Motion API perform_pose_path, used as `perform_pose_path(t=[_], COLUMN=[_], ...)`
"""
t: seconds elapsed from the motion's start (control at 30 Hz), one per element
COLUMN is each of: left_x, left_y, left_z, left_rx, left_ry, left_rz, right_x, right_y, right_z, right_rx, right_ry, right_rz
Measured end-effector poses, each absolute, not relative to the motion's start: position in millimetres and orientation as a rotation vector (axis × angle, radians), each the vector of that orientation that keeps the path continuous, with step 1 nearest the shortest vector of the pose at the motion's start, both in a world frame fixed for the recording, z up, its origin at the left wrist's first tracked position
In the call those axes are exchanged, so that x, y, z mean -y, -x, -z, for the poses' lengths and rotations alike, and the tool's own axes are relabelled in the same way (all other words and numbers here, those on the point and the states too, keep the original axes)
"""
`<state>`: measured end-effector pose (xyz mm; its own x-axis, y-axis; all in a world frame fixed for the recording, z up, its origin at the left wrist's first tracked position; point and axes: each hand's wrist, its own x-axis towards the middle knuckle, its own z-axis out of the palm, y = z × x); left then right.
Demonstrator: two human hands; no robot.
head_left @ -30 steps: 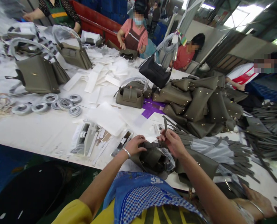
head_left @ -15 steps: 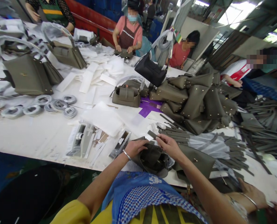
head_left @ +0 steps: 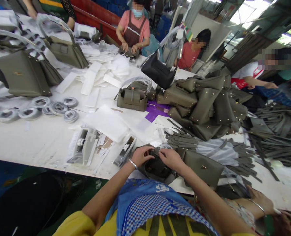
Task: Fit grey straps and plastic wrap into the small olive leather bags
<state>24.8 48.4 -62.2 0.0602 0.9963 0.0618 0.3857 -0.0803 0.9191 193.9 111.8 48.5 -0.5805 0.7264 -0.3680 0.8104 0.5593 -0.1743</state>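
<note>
An olive handbag (head_left: 157,170) with its dark inside showing lies at the table's front edge, close to my body. My left hand (head_left: 141,155) is closed on the bag's upper left rim, fingers curled over it. At the rim's right part my right hand (head_left: 170,158) pinches a short dark strap piece (head_left: 155,151), held against the bag; the fingertips of both hands are nearly together. Another olive bag piece with a gold fitting (head_left: 203,167) lies just right of my right forearm.
Tape dispensers (head_left: 83,146) stand left of my hands. Olive bags (head_left: 203,101) are heaped beyond, with dark strips (head_left: 233,157) at right. A small bag (head_left: 132,99) sits ahead. A co-worker's hand (head_left: 260,200) is at lower right; other people stand across the table.
My right hand has moved left and down, bringing the strap piece from above the bag to its rim. My left hand stays at the rim. The view has shifted slightly.
</note>
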Motion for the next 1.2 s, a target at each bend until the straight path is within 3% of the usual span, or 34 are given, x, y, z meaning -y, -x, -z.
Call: perform_pose_path(t=[0.2,0.4,0.57,0.83,1.03,1.2], left_x=[-52.0,-50.4,-54.8,-62.0,-63.7,-65.1], left_y=[-16.6,-19.5,-14.0,-22.4,-26.1,-18.7], left_z=[64.9,67.0,62.2,41.3,31.1,35.3], left_rx=[-1.308,-1.387,-1.411,-1.519,-1.614,-1.493], left_ry=[-1.624,-1.650,-1.662,-1.876,-2.038,-2.064], left_rz=[-0.972,-0.985,-0.952,-0.775,-0.655,-0.621], right_x=[-110.4,-126.7,-128.0,-119.3,-120.7,-129.0], right_y=[-191.5,-190.9,-196.0,-204.3,-213.2,-216.9], right_z=[-39.5,-38.6,-32.1,-30.5,-24.3,-22.4], right_rx=[-2.553,-2.467,-2.539,-2.635,-2.781,-2.639], right_ry=[-1.240,-1.122,-1.232,-1.315,-1.103,-1.043], right_rz=[0.391,0.660,0.589,0.794,0.603,0.974])
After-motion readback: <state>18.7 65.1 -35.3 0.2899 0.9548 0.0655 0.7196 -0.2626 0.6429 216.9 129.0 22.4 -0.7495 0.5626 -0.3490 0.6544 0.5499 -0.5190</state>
